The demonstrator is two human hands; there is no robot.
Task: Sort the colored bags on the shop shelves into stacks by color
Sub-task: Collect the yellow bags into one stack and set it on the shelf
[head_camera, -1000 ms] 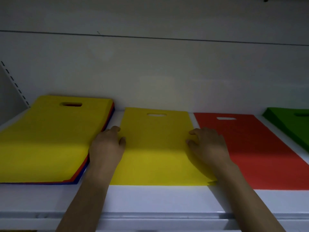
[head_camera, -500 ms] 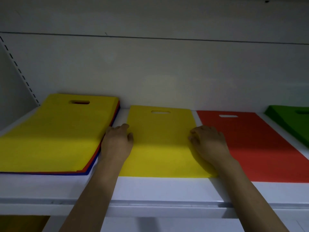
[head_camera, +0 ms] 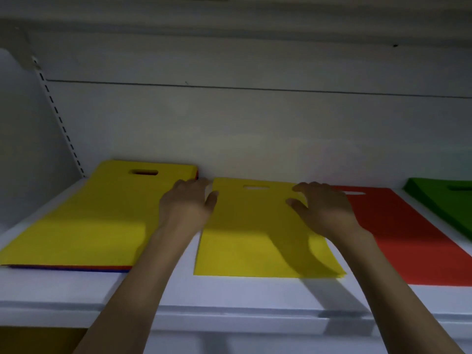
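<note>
A single flat yellow bag (head_camera: pixel 255 233) with a cut-out handle lies in the middle of the white shelf (head_camera: pixel 229 295). My left hand (head_camera: pixel 185 209) rests at its left edge, thumb touching the bag. My right hand (head_camera: pixel 323 209) rests on its right edge with fingers spread near the handle end. To the left sits a mixed stack (head_camera: pixel 84 218) topped by a yellow bag, with red and blue edges showing underneath. A red bag (head_camera: pixel 398 238) lies flat to the right, and a green stack (head_camera: pixel 444 198) sits at the far right.
The white back wall (head_camera: pixel 242 129) stands close behind the bags. A slotted shelf upright (head_camera: pixel 60 116) runs down the left corner. The shelf's front lip (head_camera: pixel 229 318) crosses below my forearms.
Both hands have slid forward along the yellow bag's sides toward its handle end. The view has tilted upward, showing more of the back wall.
</note>
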